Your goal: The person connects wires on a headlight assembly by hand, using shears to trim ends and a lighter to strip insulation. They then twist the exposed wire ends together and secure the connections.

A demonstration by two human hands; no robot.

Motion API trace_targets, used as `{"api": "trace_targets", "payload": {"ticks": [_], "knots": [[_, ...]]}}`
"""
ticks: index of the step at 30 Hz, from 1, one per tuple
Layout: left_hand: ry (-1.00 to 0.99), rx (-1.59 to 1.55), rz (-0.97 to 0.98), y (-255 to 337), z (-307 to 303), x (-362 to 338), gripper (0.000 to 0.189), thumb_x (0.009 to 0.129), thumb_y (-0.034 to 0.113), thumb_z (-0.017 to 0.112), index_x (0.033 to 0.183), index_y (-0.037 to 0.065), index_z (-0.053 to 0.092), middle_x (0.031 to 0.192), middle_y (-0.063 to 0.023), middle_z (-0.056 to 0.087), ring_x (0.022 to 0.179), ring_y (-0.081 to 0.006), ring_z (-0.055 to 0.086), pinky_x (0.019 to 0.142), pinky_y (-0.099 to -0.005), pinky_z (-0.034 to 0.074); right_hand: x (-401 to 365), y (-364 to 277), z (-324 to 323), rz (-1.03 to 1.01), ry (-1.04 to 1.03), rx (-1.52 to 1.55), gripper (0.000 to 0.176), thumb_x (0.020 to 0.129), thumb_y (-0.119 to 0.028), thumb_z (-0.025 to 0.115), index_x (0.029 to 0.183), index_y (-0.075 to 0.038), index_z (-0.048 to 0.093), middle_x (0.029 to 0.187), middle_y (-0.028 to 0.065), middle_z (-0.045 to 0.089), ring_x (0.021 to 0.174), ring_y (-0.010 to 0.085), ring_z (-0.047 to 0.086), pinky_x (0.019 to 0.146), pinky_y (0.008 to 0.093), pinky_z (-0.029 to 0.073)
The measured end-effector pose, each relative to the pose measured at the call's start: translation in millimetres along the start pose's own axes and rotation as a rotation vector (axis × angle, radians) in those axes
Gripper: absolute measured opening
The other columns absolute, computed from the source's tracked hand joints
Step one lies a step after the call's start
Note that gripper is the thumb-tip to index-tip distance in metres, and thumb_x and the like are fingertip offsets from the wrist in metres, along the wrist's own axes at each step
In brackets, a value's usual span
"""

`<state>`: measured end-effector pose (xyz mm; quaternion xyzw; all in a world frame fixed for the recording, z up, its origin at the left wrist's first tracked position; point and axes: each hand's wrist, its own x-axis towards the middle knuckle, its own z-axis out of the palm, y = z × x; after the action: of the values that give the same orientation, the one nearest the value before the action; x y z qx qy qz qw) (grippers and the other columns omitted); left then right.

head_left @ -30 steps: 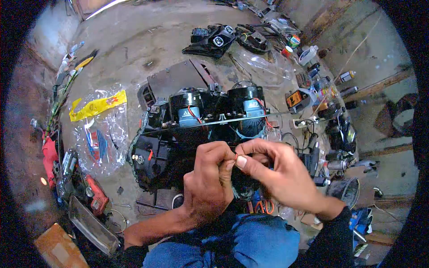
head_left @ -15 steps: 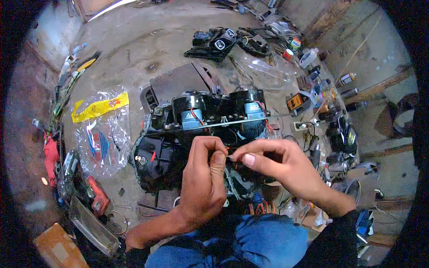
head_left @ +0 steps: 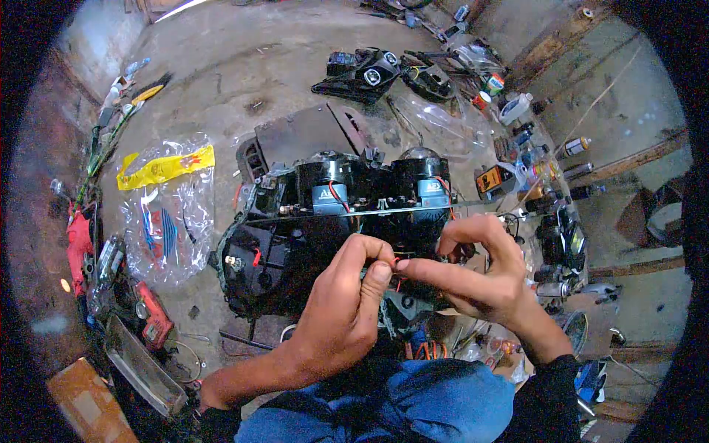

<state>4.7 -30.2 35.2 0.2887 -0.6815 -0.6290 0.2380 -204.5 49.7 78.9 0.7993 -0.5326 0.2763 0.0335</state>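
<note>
The left hand [head_left: 343, 314] and right hand [head_left: 484, 280], each closed to a fingertip pinch, hold a thin red wire [head_left: 396, 261], only a short, side-to-side stretch showing between them, just before the black headlight housing [head_left: 273, 255] on the concrete floor [head_left: 221, 66], a clear plastic bag [head_left: 170, 221] farther left.

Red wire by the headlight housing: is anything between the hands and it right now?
Nothing visible does. The left hand and the right hand both pinch the red wire at their fingertips, just in front of the black headlight housing. Where the wire runs behind the fingers is hidden.
</note>
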Motion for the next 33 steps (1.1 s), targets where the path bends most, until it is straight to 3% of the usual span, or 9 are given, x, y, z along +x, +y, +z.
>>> {"api": "trace_targets", "payload": {"ticks": [7, 13, 16, 19, 23, 24, 28, 31, 33], "knots": [[-0.031, 0.0, -0.025, 2, -3, 1, 0.016, 0.111, 0.012, 0.049, 0.113, -0.002, 0.054, 0.098, -0.0199, 0.062, 0.089, -0.0357, 0.065, 0.083, -0.0429, 0.052, 3, 8, 5, -0.12, 0.052, 0.051, 0.034, 0.072, -0.011, 0.085, 0.105, -0.02, 0.085, 0.097, 0.0067, 0.066, 0.074, 0.0194, 0.065, 0.061, 0.0306, 0.054], [0.01, 0.086, 0.074, 1, -2, 2, 0.014, 0.11, 0.011, 0.05, 0.112, -0.002, 0.054, 0.099, -0.0205, 0.061, 0.09, -0.0383, 0.065, 0.083, -0.0442, 0.052, 5, 4, 8, -0.172, 0.076, 0.002, 0.033, 0.07, -0.011, 0.089, 0.101, -0.012, 0.083, 0.091, 0.0057, 0.065, 0.067, 0.0199, 0.061, 0.054, 0.0294, 0.047], [0.083, 0.145, 0.154, -1, 2, -1, 0.012, 0.109, 0.01, 0.052, 0.112, -0.001, 0.053, 0.102, -0.0199, 0.06, 0.09, -0.039, 0.065, 0.081, -0.0447, 0.053, 4, -16, 12, -0.005, 0.121, -0.017, 0.028, 0.073, -0.014, 0.09, 0.1, -0.01, 0.082, 0.083, 0.0034, 0.06, 0.068, 0.0195, 0.055, 0.058, 0.0312, 0.042], [0.188, 0.194, 0.241, -4, 8, -5, 0.011, 0.107, 0.009, 0.056, 0.112, 0.0, 0.052, 0.103, -0.0184, 0.058, 0.088, -0.0382, 0.065, 0.077, -0.0443, 0.053, 5, -38, 19, 0.322, 0.161, 0.118, 0.027, 0.074, -0.015, 0.091, 0.099, -0.01, 0.082, 0.075, 0.0014, 0.052, 0.072, 0.0202, 0.049, 0.065, 0.0343, 0.04], [0.341, 0.259, 0.389, -23, 24, -4, 0.011, 0.105, 0.005, 0.058, 0.112, 0.002, 0.05, 0.102, -0.0167, 0.057, 0.083, -0.0345, 0.063, 0.073, -0.0421, 0.053, 4, -55, 29, 0.826, 0.12, 0.55, 0.019, 0.087, -0.019, 0.085, 0.097, -0.004, 0.079, 0.077, 0.0001, 0.049, 0.078, 0.0144, 0.044, 0.073, 0.0298, 0.033], [0.369, 0.283, 0.404, -26, 27, -4, 0.011, 0.105, 0.005, 0.057, 0.112, 0.002, 0.049, 0.101, -0.0166, 0.057, 0.082, -0.0337, 0.063, 0.072, -0.0419, 0.053, 4, -56, 29, 0.886, 0.086, 0.632, 0.021, 0.093, -0.022, 0.08, 0.097, -0.002, 0.077, 0.08, -0.0027, 0.048, 0.078, 0.0105, 0.042, 0.072, 0.0277, 0.033], [0.423, 0.297, 0.418, -34, 31, -5, 0.011, 0.107, 0.009, 0.056, 0.111, 0.001, 0.05, 0.099, -0.0162, 0.056, 0.08, -0.0308, 0.061, 0.072, -0.0406, 0.053, 11, -53, 17, 1.186, -0.022, 1.137, 0.021, 0.096, -0.021, 0.079, 0.098, 0.0, 0.077, 0.086, -0.0064, 0.053, 0.08, 0.0037, 0.041, 0.073, 0.0239, 0.033], [0.359, 0.252, 0.357, -24, 25, -6, 0.012, 0.109, 0.013, 0.054, 0.108, 0.001, 0.051, 0.097, -0.0147, 0.056, 0.082, -0.0273, 0.06, 0.076, -0.038, 0.053, 2, -42, 19, 1.051, -0.03, 0.976, 0.022, 0.093, -0.026, 0.08, 0.102, -0.006, 0.08, 0.078, -0.0011, 0.054, 0.079, 0.011, 0.049, 0.073, 0.0303, 0.041], [0.339, 0.156, 0.296, -23, 20, -5, 0.015, 0.11, 0.015, 0.054, 0.107, 0.0, 0.053, 0.097, -0.013, 0.056, 0.084, -0.024, 0.059, 0.079, -0.0357, 0.051, -3, -42, 21, 0.844, 0.07, 0.74, 0.019, 0.091, -0.023, 0.082, 0.102, -0.008, 0.081, 0.08, -0.0007, 0.055, 0.079, 0.0134, 0.051, 0.073, 0.0311, 0.041]]}}
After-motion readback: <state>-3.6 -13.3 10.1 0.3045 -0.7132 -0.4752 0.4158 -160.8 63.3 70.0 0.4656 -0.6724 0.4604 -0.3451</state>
